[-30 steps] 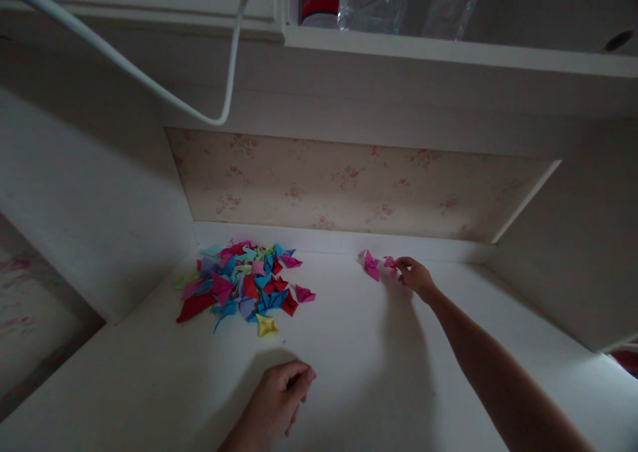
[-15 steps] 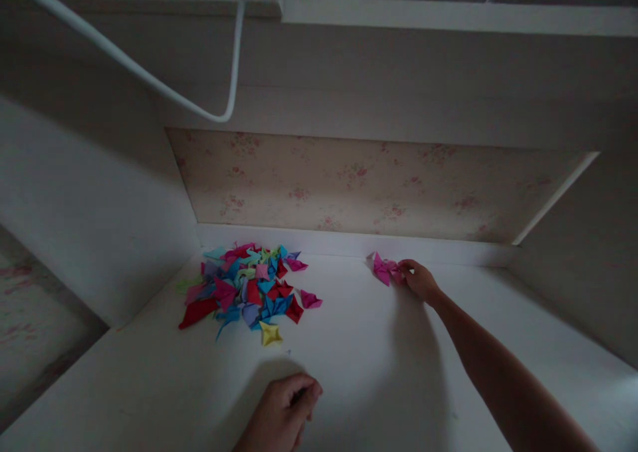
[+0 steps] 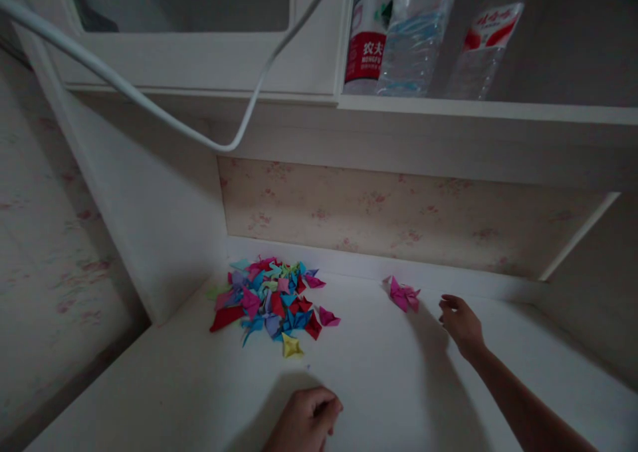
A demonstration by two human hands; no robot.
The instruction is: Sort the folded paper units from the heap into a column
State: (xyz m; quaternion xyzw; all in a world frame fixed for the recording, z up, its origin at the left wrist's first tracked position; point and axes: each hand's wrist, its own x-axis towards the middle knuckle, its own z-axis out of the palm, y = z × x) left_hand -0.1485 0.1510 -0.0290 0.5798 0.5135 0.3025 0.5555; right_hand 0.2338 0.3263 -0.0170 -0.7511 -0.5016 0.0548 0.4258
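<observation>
Pink folded-paper origami pieces (image 3: 403, 295) rest by the back edge of the white desktop. To their right, my right hand (image 3: 461, 324) is raised and apart from them, fingers loosely bent with a gap between them and nothing held. My left hand (image 3: 308, 417) is curled closed at the bottom middle, with nothing visible in it. Beyond it, at left, lies a heap of small origami pieces (image 3: 276, 302) in red, blue, pink, purple and green. A yellow star-shaped origami piece (image 3: 292, 345) sits at the heap's near edge, closest to my left hand.
A white cable (image 3: 226, 147) hangs in a loop above the desk. Overhead, a shelf (image 3: 488, 108) holds plastic bottles (image 3: 416, 46). White side panels and a floral-papered back wall (image 3: 379, 206) enclose the desktop (image 3: 369, 379).
My right hand has let go of the pink origami and drawn away to the right. The left hand stays curled. The view has tilted up, showing more of the shelf and bottles.
</observation>
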